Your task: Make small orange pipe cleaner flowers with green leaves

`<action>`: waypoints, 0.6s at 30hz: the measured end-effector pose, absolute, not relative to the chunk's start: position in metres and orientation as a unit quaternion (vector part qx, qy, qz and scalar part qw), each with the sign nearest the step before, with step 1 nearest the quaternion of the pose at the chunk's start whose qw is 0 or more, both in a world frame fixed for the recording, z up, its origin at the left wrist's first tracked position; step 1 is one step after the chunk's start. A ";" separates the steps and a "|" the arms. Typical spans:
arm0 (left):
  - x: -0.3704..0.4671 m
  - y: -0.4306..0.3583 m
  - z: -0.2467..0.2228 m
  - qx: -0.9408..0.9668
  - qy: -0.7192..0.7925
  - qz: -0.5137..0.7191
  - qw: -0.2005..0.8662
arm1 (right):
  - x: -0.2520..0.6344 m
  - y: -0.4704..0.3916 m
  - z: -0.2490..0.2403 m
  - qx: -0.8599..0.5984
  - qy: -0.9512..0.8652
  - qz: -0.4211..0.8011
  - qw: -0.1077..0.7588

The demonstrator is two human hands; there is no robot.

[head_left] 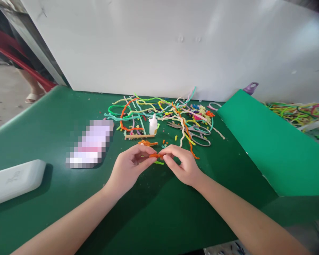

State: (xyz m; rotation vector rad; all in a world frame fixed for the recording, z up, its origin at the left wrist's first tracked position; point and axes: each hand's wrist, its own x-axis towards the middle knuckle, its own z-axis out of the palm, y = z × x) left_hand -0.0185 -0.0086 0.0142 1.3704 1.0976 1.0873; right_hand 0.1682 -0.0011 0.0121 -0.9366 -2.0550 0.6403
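Both of my hands meet over the green table (138,226). My left hand (130,166) pinches one end of a short orange pipe cleaner piece (156,156), and my right hand (182,163) pinches its other end. Fingertips hide part of it. Just beyond lies a bent orange pipe cleaner shape (148,143), with small orange and green snippets around it. A small white squeeze bottle (153,124) stands upright behind my hands. To its right, scissors (200,134) lie among tangled, many-coloured pipe cleaners (149,102).
A phone (91,143) with a blurred screen lies left, and a white case (17,180) sits nearer the left edge. A green board (276,148) stands on the right, with more pipe cleaners (303,115) behind it. A white panel (162,46) borders the back. A person's foot (34,94) shows at far left.
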 end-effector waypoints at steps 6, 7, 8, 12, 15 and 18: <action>-0.019 -0.008 0.013 0.600 0.457 0.444 0.484 | 0.167 0.001 0.009 -0.357 -0.811 0.243 0.395; -0.019 -0.009 0.013 0.606 0.457 0.440 0.480 | 0.167 0.001 0.008 -0.355 -0.815 0.235 0.393; -0.019 -0.009 0.013 0.613 0.459 0.434 0.476 | 0.167 0.002 0.008 -0.353 -0.820 0.226 0.389; -0.020 -0.011 0.015 0.640 0.466 0.414 0.450 | 0.168 0.002 0.006 -0.352 -0.839 0.197 0.364; -0.020 -0.011 0.014 0.668 0.461 0.407 0.419 | 0.169 0.003 0.008 -0.354 -0.849 0.191 0.343; -0.020 -0.010 0.011 0.697 0.453 0.402 0.384 | 0.169 0.003 0.011 -0.349 -0.859 0.194 0.319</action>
